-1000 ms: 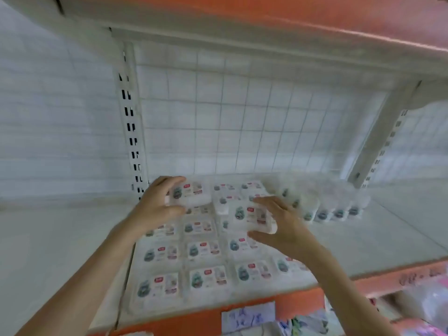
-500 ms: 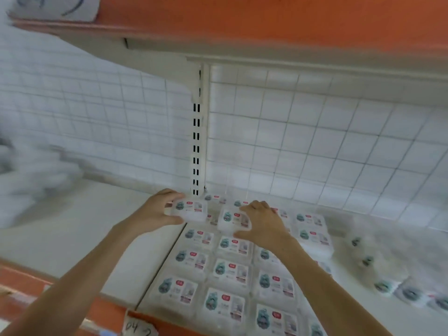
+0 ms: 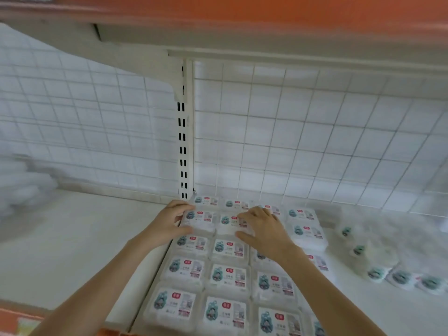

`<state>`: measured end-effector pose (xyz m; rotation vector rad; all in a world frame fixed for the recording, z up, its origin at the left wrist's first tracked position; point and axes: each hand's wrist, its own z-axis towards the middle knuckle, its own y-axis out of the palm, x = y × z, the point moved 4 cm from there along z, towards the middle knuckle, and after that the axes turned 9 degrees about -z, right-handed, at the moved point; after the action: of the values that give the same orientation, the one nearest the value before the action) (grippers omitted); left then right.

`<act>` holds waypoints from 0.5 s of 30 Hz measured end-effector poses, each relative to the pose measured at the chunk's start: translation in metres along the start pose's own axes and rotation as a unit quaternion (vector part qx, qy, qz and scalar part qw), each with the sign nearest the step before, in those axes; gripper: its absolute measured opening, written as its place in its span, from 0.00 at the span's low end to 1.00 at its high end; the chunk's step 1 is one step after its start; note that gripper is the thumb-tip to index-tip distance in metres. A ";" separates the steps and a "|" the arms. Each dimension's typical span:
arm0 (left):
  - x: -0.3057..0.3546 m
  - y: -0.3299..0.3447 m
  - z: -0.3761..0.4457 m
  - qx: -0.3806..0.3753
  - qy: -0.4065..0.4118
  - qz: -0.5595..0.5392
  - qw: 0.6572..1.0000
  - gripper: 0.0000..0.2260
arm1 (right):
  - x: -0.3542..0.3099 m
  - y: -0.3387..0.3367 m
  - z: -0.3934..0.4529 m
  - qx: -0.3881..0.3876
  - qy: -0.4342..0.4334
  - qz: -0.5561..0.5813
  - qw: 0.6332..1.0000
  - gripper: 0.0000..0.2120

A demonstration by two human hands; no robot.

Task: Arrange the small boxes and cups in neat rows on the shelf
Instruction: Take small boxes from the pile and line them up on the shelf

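Both hands work the raised boxes at about twelve o'clock of the grid: the left hand point(image 3: 169, 224) pinches the left stacked box point(image 3: 199, 220) and the right hand point(image 3: 263, 227) grips the next box point(image 3: 230, 223), apparently squaring them on the shelf point(image 3: 72, 238), with the cups point(image 3: 378, 270) at three o'clock.

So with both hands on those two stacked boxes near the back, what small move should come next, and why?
Probably settle both down square. The left hand grips the left box and the right hand grips the box beside it; both sit atop the lower layer, nearly in line with the back row.
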<state>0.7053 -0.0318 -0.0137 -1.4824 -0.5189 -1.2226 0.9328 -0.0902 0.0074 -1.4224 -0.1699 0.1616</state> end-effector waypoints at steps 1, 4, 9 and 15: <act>-0.002 0.000 0.000 0.004 0.004 -0.012 1.000 0.25 | -0.001 0.001 0.000 0.002 0.003 0.001 1.000 0.23; -0.006 0.001 0.002 0.007 0.014 -0.031 0.999 0.25 | -0.002 0.003 0.000 0.012 0.013 -0.003 1.000 0.22; -0.009 0.001 0.005 0.000 0.027 -0.013 1.000 0.25 | -0.005 0.004 0.001 0.005 0.026 0.003 1.000 0.21; -0.009 0.002 0.008 -0.007 0.024 0.042 0.999 0.26 | -0.013 0.001 -0.003 -0.009 0.049 0.005 0.999 0.20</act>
<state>0.7072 -0.0226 -0.0215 -1.4686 -0.4131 -1.1936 0.9207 -0.0957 0.0061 -1.4462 -0.0836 0.0980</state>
